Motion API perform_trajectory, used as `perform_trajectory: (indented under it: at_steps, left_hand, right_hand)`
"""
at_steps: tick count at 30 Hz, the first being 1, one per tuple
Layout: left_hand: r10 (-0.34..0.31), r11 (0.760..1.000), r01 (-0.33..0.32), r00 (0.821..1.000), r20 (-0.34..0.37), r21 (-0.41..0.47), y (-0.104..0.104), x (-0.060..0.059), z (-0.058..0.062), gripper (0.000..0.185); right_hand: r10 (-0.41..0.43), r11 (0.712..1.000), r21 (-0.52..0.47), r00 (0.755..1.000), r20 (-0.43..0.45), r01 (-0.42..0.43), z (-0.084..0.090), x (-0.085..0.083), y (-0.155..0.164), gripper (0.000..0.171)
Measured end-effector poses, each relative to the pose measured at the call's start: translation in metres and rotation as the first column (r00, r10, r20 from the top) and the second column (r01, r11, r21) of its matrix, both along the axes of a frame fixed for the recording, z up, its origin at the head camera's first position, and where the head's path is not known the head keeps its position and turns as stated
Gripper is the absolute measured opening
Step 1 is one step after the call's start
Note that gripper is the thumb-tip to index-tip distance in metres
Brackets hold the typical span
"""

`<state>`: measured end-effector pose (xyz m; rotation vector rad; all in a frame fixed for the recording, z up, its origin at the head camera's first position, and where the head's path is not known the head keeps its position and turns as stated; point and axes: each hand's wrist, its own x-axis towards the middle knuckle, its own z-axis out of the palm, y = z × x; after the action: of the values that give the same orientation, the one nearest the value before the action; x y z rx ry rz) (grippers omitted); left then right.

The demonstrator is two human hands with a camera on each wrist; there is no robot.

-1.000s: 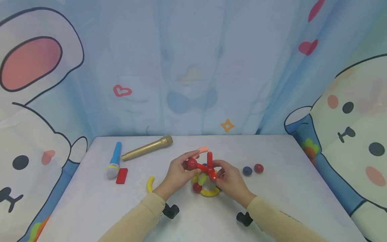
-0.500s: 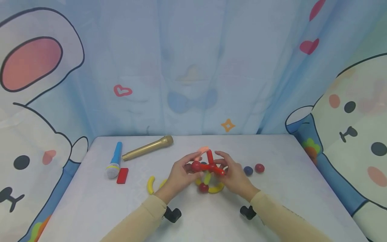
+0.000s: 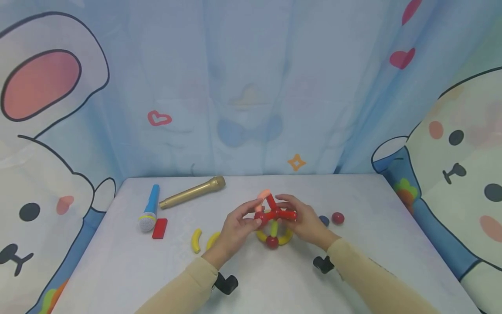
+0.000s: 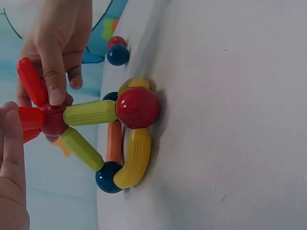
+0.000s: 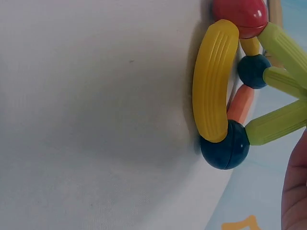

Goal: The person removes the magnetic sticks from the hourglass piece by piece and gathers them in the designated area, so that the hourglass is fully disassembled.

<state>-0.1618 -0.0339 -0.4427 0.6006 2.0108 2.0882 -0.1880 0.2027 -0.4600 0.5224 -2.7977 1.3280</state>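
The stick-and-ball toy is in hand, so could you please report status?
Left hand and right hand gripping toy near its top. Base resting on table. Loose blue ball near right hand, possibly in the way.

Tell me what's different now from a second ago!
The ball-and-stick toy moved a little right and turned; one red stick swung round to point right. The left hand and right hand still hold the toy; the right now partly hides the blue ball. The gold microphone, blue microphone and red block stayed put.
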Motion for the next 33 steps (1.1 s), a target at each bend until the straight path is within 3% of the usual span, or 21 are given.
perform_trajectory:
  at_steps: [7,13,22,30,33]
  left_hand:
    - [0.002,1.000,-0.002,1.000,0.009,0.024,-0.002,0.000,0.000,0.048]
    - [0.024,1.000,-0.024,1.000,-0.004,-0.011,-0.002,-0.001,-0.003,0.047]
    - [0.034,0.999,-0.033,0.999,0.015,-0.007,-0.001,0.002,-0.003,0.051]
    - [0.023,0.999,-0.024,1.000,0.016,0.030,-0.001,0.000,-0.003,0.062]
    - [0.027,0.999,-0.028,0.999,0.022,0.040,-0.001,-0.001,-0.002,0.063]
  right_hand:
    - [-0.062,0.998,-0.017,0.998,0.004,0.062,0.001,0.004,-0.008,0.072]
    - [-0.127,0.991,-0.041,0.992,0.028,0.128,-0.001,0.001,-0.009,0.075]
    - [-0.092,0.985,-0.138,0.989,0.120,0.108,0.000,-0.007,-0.007,0.072]
    - [-0.083,0.991,-0.100,0.992,0.092,0.092,0.000,-0.009,-0.008,0.073]
    - [-0.100,0.993,-0.057,0.994,0.044,0.103,0.002,-0.004,-0.006,0.078]
